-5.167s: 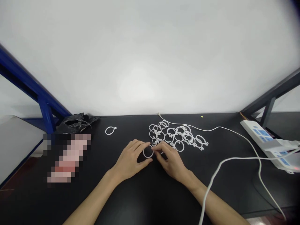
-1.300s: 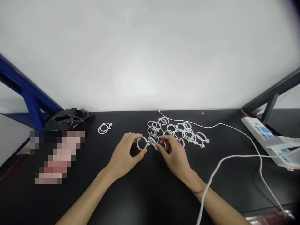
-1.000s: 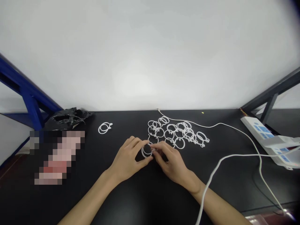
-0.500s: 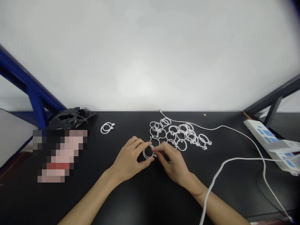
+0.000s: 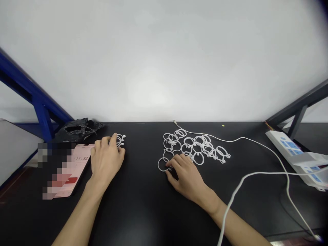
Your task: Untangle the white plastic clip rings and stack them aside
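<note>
On the black tabletop, my left hand reaches to the left. Its fingertips are pinched on a white plastic ring at a small stack of white rings. My right hand lies near the middle with its fingers curled, and thumb and fingertips hold the edge of a single white ring that lies flat. Just behind that hand spreads a loose pile of several white rings.
A pink phone, partly blurred, lies left of my left hand, with a crumpled black bag behind it. A white cable crosses the right side toward a white power strip. Blue frame bars stand at the left.
My left hand has left the middle and moved left to the small ring stack, carrying a ring. My right hand stays near the pile, now holding a single ring flat on the table.
</note>
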`<state>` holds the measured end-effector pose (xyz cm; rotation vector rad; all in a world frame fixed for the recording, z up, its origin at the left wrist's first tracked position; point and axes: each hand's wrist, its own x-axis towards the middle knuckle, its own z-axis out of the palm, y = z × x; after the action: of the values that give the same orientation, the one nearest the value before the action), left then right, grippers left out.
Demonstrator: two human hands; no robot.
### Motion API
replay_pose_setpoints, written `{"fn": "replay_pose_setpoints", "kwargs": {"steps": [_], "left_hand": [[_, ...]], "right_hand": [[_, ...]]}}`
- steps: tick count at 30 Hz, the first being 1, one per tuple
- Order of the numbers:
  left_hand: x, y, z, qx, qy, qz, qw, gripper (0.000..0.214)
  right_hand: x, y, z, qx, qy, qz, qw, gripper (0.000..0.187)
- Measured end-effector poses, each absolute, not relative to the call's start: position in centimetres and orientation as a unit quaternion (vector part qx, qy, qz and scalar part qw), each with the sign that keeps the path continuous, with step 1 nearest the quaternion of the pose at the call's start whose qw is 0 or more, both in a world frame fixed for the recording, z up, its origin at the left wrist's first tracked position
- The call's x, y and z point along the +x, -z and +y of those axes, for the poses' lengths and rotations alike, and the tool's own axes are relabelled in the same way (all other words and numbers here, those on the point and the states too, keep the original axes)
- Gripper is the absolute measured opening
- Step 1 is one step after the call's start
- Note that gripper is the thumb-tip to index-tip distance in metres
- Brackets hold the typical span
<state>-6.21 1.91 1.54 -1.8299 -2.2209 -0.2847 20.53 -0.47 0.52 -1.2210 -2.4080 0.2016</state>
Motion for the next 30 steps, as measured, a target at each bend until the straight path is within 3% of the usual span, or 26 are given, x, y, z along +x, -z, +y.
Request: {"fn": "replay_pose_setpoints", "kwargs": {"steps": [6, 10, 14, 19, 30], "left_hand": [[-5.5, -1.5, 1.7, -0.645, 0.155, -0.74, 0.113, 0.047], [-3.5, -1.9, 1.2, -0.753, 0.246, -0.61, -0.008, 0.043], [-0.9, -1.6, -0.1, -0.854, 0.212, -0.462, -0.113, 0.056], [0.4, -0.7, -0.6, -0.858, 0.22, -0.447, -0.125, 0.04], [0.1, -1.3, -0.6, -0.848, 0.253, -0.442, -0.15, 0.038]], "right_hand": [[20.7, -0.7, -0.3, -0.41, -0.093, -0.871, 0.253, 0.013], [20.7, -0.8, -0.2, -0.393, -0.101, -0.859, 0.311, 0.018], [20.7, -0.7, -0.1, -0.372, -0.095, -0.852, 0.357, 0.02], [20.8, -0.7, -0.1, -0.365, -0.096, -0.847, 0.374, 0.024], [20.9, -0.7, -0.4, -0.377, -0.184, -0.831, 0.366, 0.022]]}}
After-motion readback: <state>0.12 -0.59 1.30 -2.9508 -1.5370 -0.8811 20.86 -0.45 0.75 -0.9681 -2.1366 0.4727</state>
